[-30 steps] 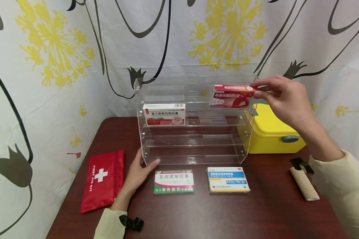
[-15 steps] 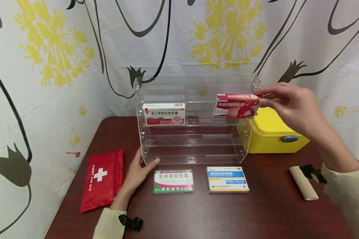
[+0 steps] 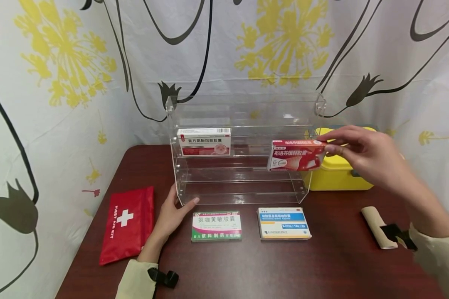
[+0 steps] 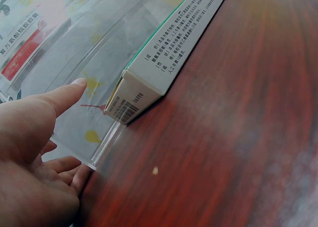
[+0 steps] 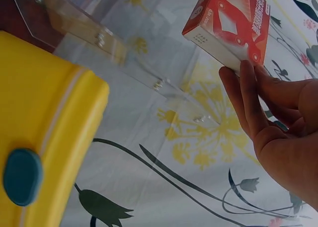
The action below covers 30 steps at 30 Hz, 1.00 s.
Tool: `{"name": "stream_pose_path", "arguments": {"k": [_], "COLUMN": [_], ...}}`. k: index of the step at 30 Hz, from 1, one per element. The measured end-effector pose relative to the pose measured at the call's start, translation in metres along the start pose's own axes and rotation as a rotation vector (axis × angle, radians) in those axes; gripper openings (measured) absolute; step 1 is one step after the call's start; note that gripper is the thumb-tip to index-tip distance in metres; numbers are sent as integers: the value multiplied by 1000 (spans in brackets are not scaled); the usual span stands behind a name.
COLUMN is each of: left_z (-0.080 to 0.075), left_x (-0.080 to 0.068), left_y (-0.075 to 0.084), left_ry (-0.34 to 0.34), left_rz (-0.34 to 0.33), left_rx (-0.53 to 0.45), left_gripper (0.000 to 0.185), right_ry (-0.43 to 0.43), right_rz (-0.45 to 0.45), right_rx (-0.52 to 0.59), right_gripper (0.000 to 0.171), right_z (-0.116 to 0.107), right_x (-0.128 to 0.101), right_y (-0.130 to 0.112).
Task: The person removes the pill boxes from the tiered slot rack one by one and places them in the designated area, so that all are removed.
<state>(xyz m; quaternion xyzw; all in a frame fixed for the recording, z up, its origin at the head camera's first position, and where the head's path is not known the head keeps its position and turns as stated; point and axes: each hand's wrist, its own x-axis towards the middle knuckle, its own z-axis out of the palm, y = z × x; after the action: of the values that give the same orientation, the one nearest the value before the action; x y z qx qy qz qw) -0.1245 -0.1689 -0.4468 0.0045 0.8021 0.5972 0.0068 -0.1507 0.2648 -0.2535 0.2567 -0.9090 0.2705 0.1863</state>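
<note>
Right hand (image 3: pixel 370 160) has lowered the glossy, oblong red carton (image 3: pixel 295 158).

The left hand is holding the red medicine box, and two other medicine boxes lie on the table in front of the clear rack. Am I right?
Not quite: the right hand is holding the red medicine box, as the head view shows. The rest is true.

From far away, I saw the right hand (image 5: pixel 278 130) pinch a red and white box (image 5: pixel 233 31) at one end. A clear shelf (image 5: pixel 124 53) was near it. A yellow box (image 5: pixel 47 117) with a blue-green button (image 5: pixel 22 177) was at the left. Flowery cloth (image 5: pixel 124 172) was behind.
</note>
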Motion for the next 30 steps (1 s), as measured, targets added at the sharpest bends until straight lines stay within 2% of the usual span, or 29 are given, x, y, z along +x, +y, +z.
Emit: {"name": "stream_pose_path", "arguments": {"k": [10, 22, 30], "left_z": [-1, 0, 0], "left_x": [0, 0, 0], "left_y": [0, 2, 2], "left_ry": [-1, -5, -4], "left_rz": [2, -2, -7], "left_rx": [-2, 1, 4], "left_gripper": [83, 84, 83], "right_ry": [-103, -227, -281], "right_rz": [48, 33, 71], "right_rx": [90, 112, 218], "right_gripper": [38, 31, 28], "right_z": [20, 52, 69], "right_x": [-30, -73, -100], "right_y": [1, 8, 14]}}
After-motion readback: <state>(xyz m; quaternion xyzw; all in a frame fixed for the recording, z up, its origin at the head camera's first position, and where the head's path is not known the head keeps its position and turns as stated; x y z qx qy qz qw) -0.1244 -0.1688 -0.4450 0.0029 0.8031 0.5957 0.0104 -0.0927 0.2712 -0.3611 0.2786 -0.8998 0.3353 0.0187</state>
